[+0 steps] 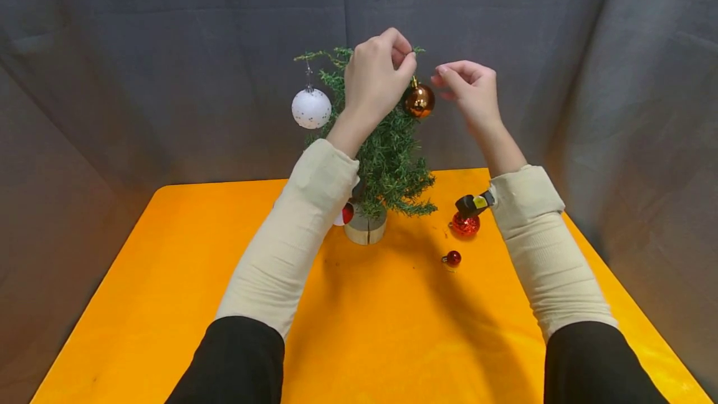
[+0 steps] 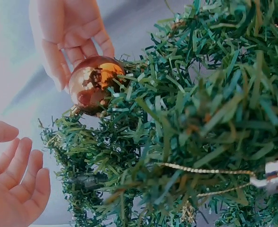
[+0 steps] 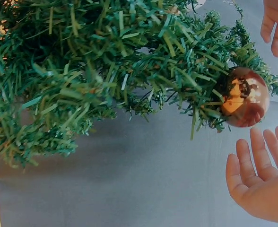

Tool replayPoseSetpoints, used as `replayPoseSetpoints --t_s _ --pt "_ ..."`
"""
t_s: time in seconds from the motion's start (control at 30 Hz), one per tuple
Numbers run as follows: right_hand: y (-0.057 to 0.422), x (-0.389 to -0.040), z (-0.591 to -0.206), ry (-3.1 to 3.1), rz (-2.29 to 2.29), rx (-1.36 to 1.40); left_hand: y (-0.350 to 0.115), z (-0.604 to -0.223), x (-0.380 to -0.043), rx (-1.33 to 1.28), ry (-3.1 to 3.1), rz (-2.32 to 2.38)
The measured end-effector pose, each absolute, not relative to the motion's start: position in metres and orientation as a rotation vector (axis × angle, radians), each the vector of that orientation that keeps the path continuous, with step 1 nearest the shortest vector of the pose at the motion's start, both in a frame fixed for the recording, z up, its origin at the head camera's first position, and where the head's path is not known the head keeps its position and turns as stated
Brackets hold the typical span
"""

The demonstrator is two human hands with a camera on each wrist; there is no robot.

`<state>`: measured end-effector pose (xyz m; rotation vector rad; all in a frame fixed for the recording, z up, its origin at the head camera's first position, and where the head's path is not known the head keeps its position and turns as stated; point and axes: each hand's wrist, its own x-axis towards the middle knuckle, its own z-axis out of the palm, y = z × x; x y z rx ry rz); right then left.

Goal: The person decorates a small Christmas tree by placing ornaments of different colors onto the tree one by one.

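Observation:
A shiny copper bauble (image 1: 419, 102) hangs from a branch on the right side of a small artificial Christmas tree (image 1: 387, 154). My left hand (image 1: 376, 67) is up at the branch tip above the bauble. Its thumb and index finger are close together; in the left wrist view nothing shows between them. Just right of the bauble is my right hand (image 1: 471, 89), fingers loosely bent and holding nothing. The right wrist view shows its fingertips (image 3: 256, 137) close below the bauble (image 3: 245, 97). A white speckled bauble (image 1: 311, 108) hangs at the tree's left.
On the orange tabletop (image 1: 185, 279) lie a red glittery bauble (image 1: 465, 226) and a small red bauble (image 1: 452, 259), right of the wooden base (image 1: 364, 229). A red-and-white ornament (image 1: 344, 214) is partly hidden by the left sleeve. Grey cloth (image 1: 224, 48) stands behind.

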<state>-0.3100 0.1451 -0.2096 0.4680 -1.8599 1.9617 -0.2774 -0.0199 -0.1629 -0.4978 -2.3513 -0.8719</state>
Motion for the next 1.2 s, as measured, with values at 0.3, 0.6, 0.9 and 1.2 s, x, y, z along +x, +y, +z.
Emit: replayPoseSetpoints --t_s 0.3,0.6,0.9,1.2 --pt "0.155 -0.305 -0.221 -1.841 1.996 0.485 -0.022 -0.172 -0.27 -0.536 -2.367 -0.868" --pt "0.168 -0.298 -0.234 -1.808 2.039 0.462 -0.022 -0.179 -0.261 -0.63 -2.394 -0.827" --pt "0.179 -0.296 -0.246 -1.784 2.075 0.449 -0.018 -0.185 -0.254 -0.745 -2.408 -0.823" --pt "0.189 -0.293 -0.259 -1.793 2.078 0.426 -0.017 -0.19 -0.249 -0.735 -2.458 -0.764"
